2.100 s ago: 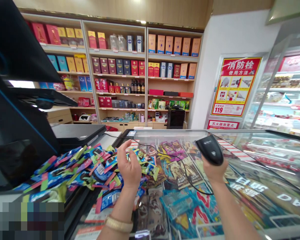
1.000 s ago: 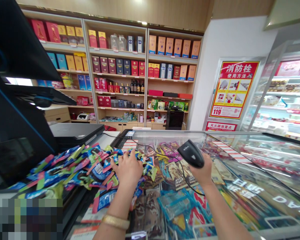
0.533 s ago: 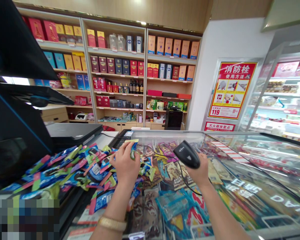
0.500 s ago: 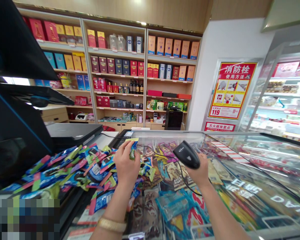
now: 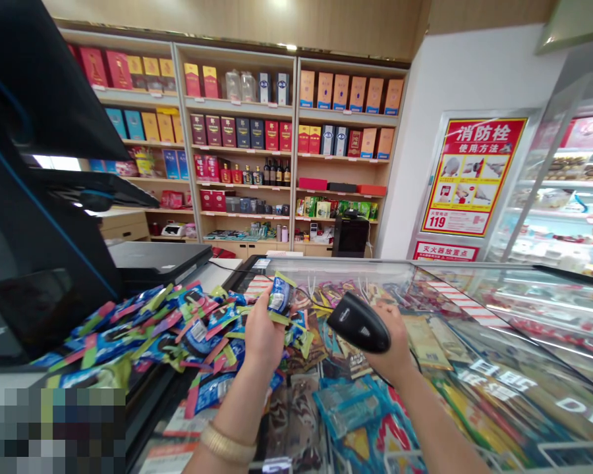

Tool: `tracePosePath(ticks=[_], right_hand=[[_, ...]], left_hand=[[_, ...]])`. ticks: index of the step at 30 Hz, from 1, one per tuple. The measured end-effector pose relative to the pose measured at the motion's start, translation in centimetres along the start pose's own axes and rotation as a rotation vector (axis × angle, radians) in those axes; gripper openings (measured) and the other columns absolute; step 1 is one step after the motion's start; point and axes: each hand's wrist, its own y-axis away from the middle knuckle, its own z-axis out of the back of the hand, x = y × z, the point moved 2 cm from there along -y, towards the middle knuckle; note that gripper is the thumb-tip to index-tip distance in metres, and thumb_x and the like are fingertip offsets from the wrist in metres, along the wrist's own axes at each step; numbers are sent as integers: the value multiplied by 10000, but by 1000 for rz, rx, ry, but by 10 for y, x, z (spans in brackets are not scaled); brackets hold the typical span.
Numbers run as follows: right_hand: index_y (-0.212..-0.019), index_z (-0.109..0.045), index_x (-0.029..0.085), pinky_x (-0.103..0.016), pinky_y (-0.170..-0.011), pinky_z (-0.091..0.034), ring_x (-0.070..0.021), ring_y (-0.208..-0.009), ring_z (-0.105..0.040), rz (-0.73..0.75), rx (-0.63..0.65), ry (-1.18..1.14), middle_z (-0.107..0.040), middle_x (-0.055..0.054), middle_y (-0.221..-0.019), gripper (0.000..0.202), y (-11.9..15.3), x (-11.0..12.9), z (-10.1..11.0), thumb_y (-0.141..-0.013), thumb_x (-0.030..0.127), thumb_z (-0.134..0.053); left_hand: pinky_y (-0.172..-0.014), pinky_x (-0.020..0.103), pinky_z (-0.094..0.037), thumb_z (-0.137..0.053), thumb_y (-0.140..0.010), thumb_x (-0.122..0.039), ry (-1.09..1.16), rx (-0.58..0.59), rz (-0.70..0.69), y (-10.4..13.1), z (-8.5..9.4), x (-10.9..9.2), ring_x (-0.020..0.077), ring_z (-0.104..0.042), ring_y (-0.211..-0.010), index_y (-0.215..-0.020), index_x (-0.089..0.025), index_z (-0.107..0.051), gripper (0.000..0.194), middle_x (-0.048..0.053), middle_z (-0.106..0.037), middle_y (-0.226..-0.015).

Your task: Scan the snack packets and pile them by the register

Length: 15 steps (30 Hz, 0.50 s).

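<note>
My left hand (image 5: 264,332), with a gold bracelet on the wrist, holds up a small blue and green snack packet (image 5: 280,295), its barcode side showing. In my right hand (image 5: 394,339) is a black barcode scanner (image 5: 360,322), its head turned left toward the packet and a short gap away from it. A heap of similar blue, green and pink packets (image 5: 192,336) spreads left of and behind my left hand, over the counter and the glass top of the freezer. The scanner's handle is mostly covered by my fingers.
Under the glass of the chest freezer (image 5: 474,395) lie many wrapped ice creams. A large black monitor and stand (image 5: 24,197) fill the left, beside a grey-black flat device (image 5: 155,257). Shelves of boxes and bottles (image 5: 296,164) line the back wall. The scanner cable crosses the glass.
My left hand has turned and shifted right, bringing the packet's barcode into view. The scanner has moved a little left and down, closer to the packet. The whole view has shifted slightly.
</note>
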Motion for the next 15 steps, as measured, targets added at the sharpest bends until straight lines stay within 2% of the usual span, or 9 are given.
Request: tracePosePath(ticks=[3, 6, 9, 11, 15], right_hand=[[-777, -584, 208, -340, -682, -354, -158, -600, -504, 28, 81, -47, -581, 3, -646, 145, 1, 7, -5, -743, 348, -568], [-864, -603, 203, -342, -706, -326, -163, -642, -525, 15, 155, -64, -605, -1, -688, 181, 3, 10, -10, -734, 321, -561], [-781, -584, 207, -334, -705, -300, -153, -637, -508, -6, 206, -59, -596, 8, -674, 123, 5, 12, -14, -727, 318, -591], [-726, -559, 207, -326, -700, -289, -143, -622, -485, -15, 232, -58, -578, 18, -656, 135, 5, 11, -16, -724, 330, -614], [-754, -578, 207, -319, -705, -283, -143, -630, -480, -34, 258, -58, -578, 25, -665, 149, 8, 8, -19, -721, 340, -637]], left_hand=[[-690, 304, -564, -579, -789, -310, -92, 57, -66, -1, 1, 6, 191, -679, -855, -984, -163, -695, 271, 60, -715, -968], [-833, 344, -540, -555, -815, -350, -226, 117, -156, 1, 1, 8, 226, -672, -964, -997, -173, -712, 299, 74, -733, -981], [-969, 359, -475, -536, -844, -348, -310, 131, -220, 5, -1, 6, 243, -639, -1076, -975, -186, -732, 285, 75, -742, -1000], [-992, 363, -460, -520, -860, -354, -380, 130, -261, 8, -1, 4, 250, -625, -1108, -982, -181, -737, 303, 78, -741, -1022], [-993, 350, -462, -469, -896, -396, -492, 160, -320, 11, -2, 4, 242, -616, -1135, -1071, -159, -714, 382, 88, -724, -1105]])
